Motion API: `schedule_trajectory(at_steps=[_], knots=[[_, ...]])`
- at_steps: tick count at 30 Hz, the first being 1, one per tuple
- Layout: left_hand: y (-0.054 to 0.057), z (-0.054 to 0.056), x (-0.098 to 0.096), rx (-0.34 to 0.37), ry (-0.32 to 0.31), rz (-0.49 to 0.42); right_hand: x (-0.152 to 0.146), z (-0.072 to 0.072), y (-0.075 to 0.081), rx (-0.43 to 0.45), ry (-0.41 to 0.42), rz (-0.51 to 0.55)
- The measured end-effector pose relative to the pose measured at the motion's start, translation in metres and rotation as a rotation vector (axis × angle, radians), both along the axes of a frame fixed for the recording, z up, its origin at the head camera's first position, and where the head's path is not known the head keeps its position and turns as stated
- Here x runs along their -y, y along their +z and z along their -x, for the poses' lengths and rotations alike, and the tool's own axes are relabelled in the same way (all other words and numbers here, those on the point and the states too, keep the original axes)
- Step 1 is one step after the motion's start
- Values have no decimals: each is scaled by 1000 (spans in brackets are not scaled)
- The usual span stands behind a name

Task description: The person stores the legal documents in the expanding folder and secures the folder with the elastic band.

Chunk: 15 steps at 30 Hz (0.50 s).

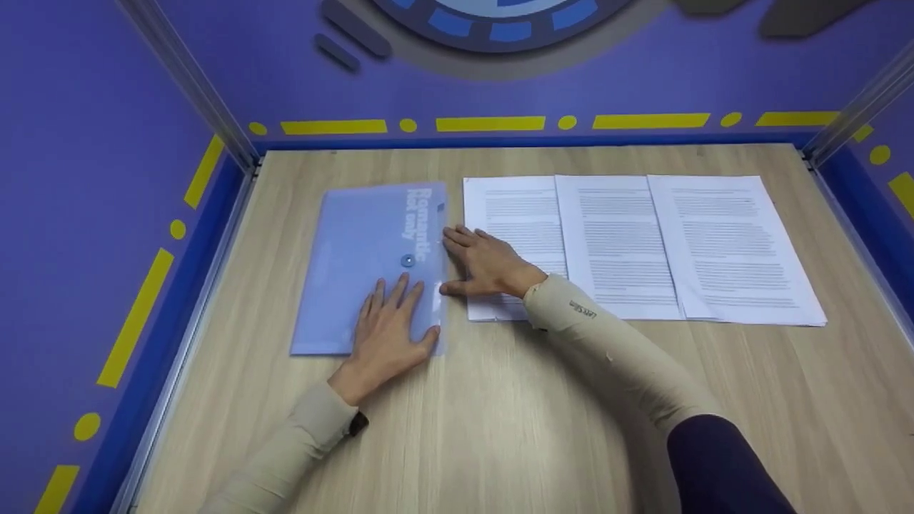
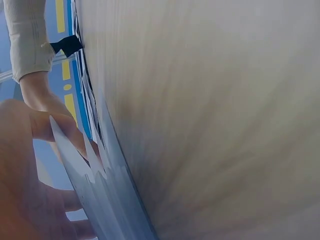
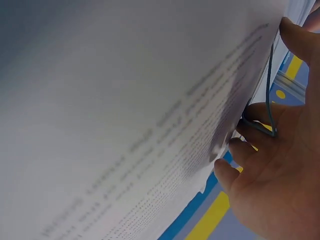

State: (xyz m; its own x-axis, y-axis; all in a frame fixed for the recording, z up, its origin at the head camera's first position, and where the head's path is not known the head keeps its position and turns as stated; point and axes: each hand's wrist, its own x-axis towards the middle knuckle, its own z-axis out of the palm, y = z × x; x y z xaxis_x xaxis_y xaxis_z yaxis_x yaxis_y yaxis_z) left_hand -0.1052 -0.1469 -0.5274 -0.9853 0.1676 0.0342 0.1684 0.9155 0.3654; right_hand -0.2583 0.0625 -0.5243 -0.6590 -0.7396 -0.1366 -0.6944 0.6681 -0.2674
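A translucent blue document folder with white lettering and a round snap button lies flat on the table. My left hand rests on its lower right part with fingers spread, the thumb by the right edge. At that same edge, higher up, my right hand touches the folder with its fingertips and thumb. Its palm is over the left printed stack. In the left wrist view the folder's near edge shows several layers. A thin dark loop shows by the right fingers in the right wrist view.
Two more printed stacks, a middle one and a right one, overlap side by side to the right. Blue panels with yellow marks enclose the wood-grain table at the back and sides.
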Motion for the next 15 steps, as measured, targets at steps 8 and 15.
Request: schedule_trajectory(at_steps=[8, 15], knots=[[8, -1, 3, 45, -1, -43, 3, 0, 1, 34, -17, -10], [29, -3, 4, 80, 1, -123, 2, -1, 2, 54, -37, -19]])
